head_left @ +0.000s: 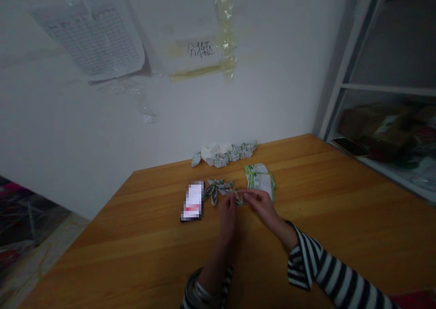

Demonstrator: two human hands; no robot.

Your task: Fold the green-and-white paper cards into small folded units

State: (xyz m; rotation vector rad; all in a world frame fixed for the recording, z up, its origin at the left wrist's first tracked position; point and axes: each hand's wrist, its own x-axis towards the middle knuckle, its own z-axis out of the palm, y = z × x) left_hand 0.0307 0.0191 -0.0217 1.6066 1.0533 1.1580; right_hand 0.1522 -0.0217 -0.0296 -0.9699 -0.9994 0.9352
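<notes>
Over the middle of the wooden table, my left hand [228, 211] and my right hand [263, 205] meet at the fingertips. Both are closed, pinching a small folded paper piece [239, 199] with a printed white and green surface; the fingers partly cover it. Left of it lie several similar folded paper pieces [214, 193], pointed like petals. Just beyond my right hand is a small stack of green and white printed paper sheets [260, 180]. A phone [192, 202] with a lit, blurred screen lies to the left of the folded pieces.
Along the wall, a row of folded or crumpled printed papers [235, 153] rests at the far edge of the wooden table [143, 250]. Papers [98, 41] are taped to the wall. At right stands a shelf [384, 90] with boxes and a dark flat object [350, 146].
</notes>
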